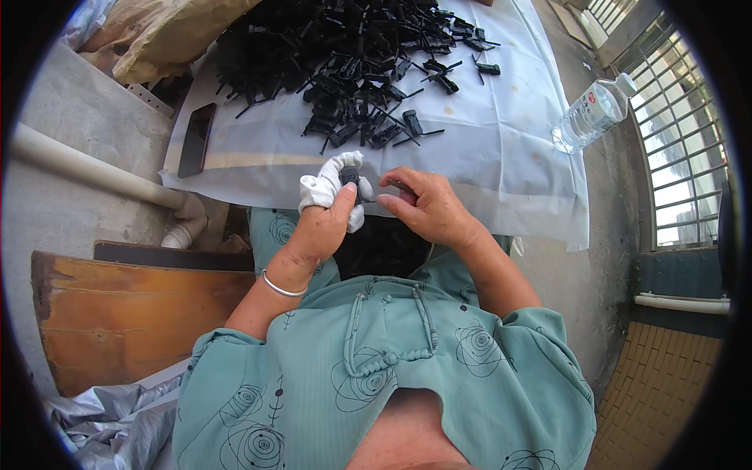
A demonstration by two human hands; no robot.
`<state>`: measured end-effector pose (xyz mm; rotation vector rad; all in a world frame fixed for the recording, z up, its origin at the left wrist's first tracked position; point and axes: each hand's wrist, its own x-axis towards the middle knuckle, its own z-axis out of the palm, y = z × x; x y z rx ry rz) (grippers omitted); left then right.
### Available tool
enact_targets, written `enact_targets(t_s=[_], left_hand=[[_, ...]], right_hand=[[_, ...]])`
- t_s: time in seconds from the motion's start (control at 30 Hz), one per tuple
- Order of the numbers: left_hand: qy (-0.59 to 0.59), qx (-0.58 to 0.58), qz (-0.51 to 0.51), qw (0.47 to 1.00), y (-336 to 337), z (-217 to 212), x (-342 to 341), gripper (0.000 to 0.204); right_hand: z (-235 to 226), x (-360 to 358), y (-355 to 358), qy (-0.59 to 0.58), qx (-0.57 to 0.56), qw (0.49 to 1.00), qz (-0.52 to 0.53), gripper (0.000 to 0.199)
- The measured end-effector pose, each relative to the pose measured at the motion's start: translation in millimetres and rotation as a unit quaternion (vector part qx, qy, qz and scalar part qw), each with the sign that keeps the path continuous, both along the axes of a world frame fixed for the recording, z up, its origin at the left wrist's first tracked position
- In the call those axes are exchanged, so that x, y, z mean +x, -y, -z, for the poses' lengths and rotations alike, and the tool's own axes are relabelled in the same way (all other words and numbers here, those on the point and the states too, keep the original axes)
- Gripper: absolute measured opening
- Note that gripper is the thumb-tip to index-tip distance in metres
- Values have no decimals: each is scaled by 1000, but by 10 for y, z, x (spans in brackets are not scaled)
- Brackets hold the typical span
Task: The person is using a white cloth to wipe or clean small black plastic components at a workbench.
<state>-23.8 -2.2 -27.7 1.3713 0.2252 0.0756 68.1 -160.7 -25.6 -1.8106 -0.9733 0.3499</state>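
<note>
My left hand (333, 205), its fingers in a white glove with the thumb bare, holds a small black plastic part (350, 175) upright over the table's near edge. The thumb presses on the part's lower end. Just to the right, my right hand (427, 205) is bare, with thumb and forefinger curled toward the part; a small gap lies between them and the gloved fingers. Something thin and dark shows between those fingers, too small to name. Beyond both hands lies a heap of similar black plastic parts (360, 66) with thin stems, a few loose at its edge.
A white plastic sheet (525, 141) covers the table. A dark phone (197, 139) lies at its left edge, and a clear water bottle (591, 116) stands at the right. Brown paper (176, 39) sits at the far left. Below my hands, a dark container (381, 254) is between my knees.
</note>
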Motion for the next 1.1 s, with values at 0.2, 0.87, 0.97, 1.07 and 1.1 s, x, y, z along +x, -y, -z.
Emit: enact_targets(t_s=[0.2, 0.87, 0.97, 1.07, 1.1], left_hand=[[21, 85, 9, 996, 34, -83, -5, 36], [143, 365, -6, 920, 143, 72, -59, 25], [140, 360, -9, 922, 139, 103, -61, 25], [130, 304, -2, 944, 134, 80, -44, 26], [115, 251, 4, 961, 140, 46, -31, 26]], right_hand=[[139, 15, 24, 100, 64, 993, -23, 11], [126, -228, -189, -88, 34, 996, 1, 21], [228, -270, -199, -64, 46, 997, 1, 23], [128, -174, -119, -172, 60, 982, -54, 25], [-33, -153, -59, -234, 34, 969, -73, 27]])
